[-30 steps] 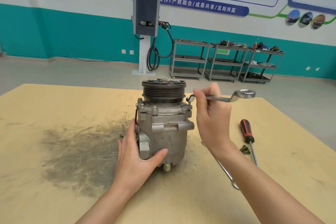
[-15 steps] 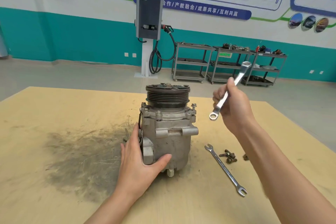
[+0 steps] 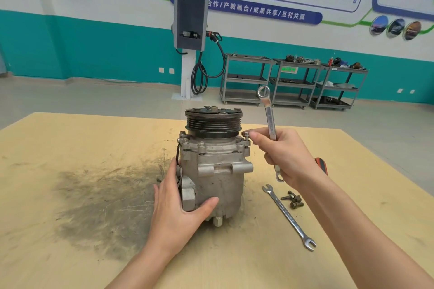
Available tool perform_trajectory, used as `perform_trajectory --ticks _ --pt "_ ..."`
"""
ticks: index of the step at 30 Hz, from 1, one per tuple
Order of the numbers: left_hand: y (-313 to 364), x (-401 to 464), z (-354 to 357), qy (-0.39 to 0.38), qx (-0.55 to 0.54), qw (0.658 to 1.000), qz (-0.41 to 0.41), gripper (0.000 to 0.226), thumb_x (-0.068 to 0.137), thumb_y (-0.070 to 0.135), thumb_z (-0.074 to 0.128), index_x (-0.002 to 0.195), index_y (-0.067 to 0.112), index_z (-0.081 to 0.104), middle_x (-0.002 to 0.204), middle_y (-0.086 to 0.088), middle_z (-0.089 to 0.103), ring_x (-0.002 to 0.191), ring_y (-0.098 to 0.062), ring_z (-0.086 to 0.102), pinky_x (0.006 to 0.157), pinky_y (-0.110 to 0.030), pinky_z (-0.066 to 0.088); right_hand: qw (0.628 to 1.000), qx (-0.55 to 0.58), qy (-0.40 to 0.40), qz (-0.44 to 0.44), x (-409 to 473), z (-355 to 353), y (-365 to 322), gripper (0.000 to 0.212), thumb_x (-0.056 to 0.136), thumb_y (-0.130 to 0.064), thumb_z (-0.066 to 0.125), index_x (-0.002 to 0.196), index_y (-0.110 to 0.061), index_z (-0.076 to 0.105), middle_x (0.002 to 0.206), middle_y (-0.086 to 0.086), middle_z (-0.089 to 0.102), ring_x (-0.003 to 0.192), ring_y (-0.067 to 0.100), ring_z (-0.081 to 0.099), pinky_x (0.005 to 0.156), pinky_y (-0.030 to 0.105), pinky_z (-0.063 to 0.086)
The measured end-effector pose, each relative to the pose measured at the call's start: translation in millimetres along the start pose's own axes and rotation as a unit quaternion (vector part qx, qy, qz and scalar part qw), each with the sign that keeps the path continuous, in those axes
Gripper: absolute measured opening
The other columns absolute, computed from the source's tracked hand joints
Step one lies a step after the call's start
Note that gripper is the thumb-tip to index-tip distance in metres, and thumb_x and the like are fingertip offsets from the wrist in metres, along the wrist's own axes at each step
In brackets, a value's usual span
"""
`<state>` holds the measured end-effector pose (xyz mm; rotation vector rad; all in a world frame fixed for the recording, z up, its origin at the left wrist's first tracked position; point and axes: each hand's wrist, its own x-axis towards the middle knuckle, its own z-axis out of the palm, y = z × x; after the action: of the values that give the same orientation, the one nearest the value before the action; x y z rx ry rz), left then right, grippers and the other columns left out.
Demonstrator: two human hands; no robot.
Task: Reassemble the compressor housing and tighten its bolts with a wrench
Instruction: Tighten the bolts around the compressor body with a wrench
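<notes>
Workshop floor, teal-banded wall behind; pale wooden tabletop [image 3: 70, 148] with a dark scuffed smear on its left half.

My left hand [image 3: 178, 209] is wrapped onto the lower left flank of the compressor [image 3: 218, 171], thumb across the front, fingers round the far side by a side bracket. Grip closed on the housing.

My right hand [image 3: 288, 157] is clenched on a combination wrench [image 3: 270, 119], shaft nearly upright through the fist. Ring end up, above the hand; other end pokes out below the palm. Index fingertip [image 3: 253, 135] reaches forward and sits at the bolt [image 3: 246, 134] on the upper right corner of the housing; touching or just short, I cannot tell.

Compressor stands upright mid-tabletop, black grooved pulley [image 3: 213, 122] on top. More bolt heads show round the upper flange: 1 at front centre, others at the left corner.

Right of the compressor, on the tabletop: a 2nd wrench [image 3: 288, 217], open-ended, lying diagonally. Just beside its upper half, a small cluster of loose bolts [image 3: 293, 200]. Behind my right wrist, a red-and-black tool handle [image 3: 323, 165], mostly hidden.

Further out: a charging post with a looped cable [image 3: 190, 30] against the wall, and 3 grey shelf carts [image 3: 293, 82] to its right with parts on top.
</notes>
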<state>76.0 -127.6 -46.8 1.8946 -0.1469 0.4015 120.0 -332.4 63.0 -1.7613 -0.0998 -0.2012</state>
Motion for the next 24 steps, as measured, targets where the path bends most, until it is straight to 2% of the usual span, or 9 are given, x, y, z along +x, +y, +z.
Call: perform_trajectory --ticks 2,4,6,11,15,21,24 --pt "-0.3 0.4 0.3 0.001 -0.001 1.0 0.004 0.11 0.053 0.076 0.063 0.143 0.049 0.006 0.135 0.045 0.021 0.145 -0.007 0.022 0.122 -0.05 0.015 1.0 -0.015 -0.001 -0.012 0.4 1.3 -1.5 0.011 0.09 -0.02 0.067 0.084 -0.012 0.072 0.058 -0.004 0.046 0.055 0.013 0.028 0.048 0.024 0.026" --pt "-0.7 0.5 0.7 0.004 -0.001 1.0 0.003 0.111 0.053 0.076 0.064 0.145 0.048 0.007 0.139 0.038 0.027 0.145 -0.008 0.022 0.122 -0.05 0.016 1.0 -0.024 -0.008 -0.016 1.2 2.5 -2.7 0.012 0.089 -0.02 0.068 0.083 -0.009 0.069 0.05 -0.014 0.045 0.05 0.009 0.028 0.045 0.022 0.028" --pt "-1.3 0.6 0.7 0.007 0.002 1.0 0.003 0.112 0.053 0.076 0.064 0.146 0.047 0.007 0.142 0.033 0.03 0.145 -0.009 0.022 0.122 -0.051 0.016 0.999 -0.025 -0.01 -0.02 2.1 4.6 -3.0 0.015 0.087 -0.021 0.07 0.08 -0.009 0.064 0.048 -0.014 0.046 0.048 0.007 0.03 0.044 0.021 0.029" --pt "-1.8 0.4 0.0 0.007 0.002 1.0 0.008 0.108 0.054 0.076 0.064 0.141 0.055 0.004 0.136 0.045 0.02 0.145 -0.005 0.021 0.122 -0.05 0.016 0.999 -0.043 -0.017 -0.024 4.3 5.6 -4.9 0.014 0.087 -0.024 0.07 0.085 -0.011 0.066 0.055 -0.013 0.052 0.052 0.009 0.033 0.046 0.023 0.032" --pt "-1.7 0.3 0.1 0.012 0.003 1.0 0.013 0.1 0.053 0.077 0.063 0.131 0.066 0.001 0.134 0.049 0.016 0.144 -0.001 0.019 0.122 -0.05 0.014 0.998 -0.053 -0.032 -0.011 3.8 1.7 -4.2 0.013 0.092 -0.027 0.065 0.089 -0.014 0.068 0.069 -0.001 0.042 0.058 0.015 0.03 0.047 0.024 0.031" --pt "-4.1 0.9 0.7 0.009 0.004 1.0 0.013 0.106 0.054 0.077 0.063 0.138 0.058 0.002 0.135 0.047 0.018 0.145 -0.004 0.02 0.122 -0.05 0.015 0.999 -0.046 -0.014 -0.024 8.9 9.1 -3.3 0.023 0.085 -0.021 0.073 0.078 -0.009 0.055 0.054 -0.011 0.051 0.046 0.008 0.033 0.045 0.021 0.033" --pt "-4.2 1.1 1.0 0.008 0.006 1.0 0.011 0.109 0.054 0.077 0.063 0.141 0.054 0.003 0.136 0.044 0.021 0.145 -0.004 0.02 0.122 -0.05 0.015 0.998 -0.047 -0.039 -0.018 8.0 4.4 -4.4 0.019 0.086 -0.026 0.072 0.081 -0.011 0.061 0.053 -0.013 0.05 0.05 0.008 0.033 0.045 0.02 0.033"
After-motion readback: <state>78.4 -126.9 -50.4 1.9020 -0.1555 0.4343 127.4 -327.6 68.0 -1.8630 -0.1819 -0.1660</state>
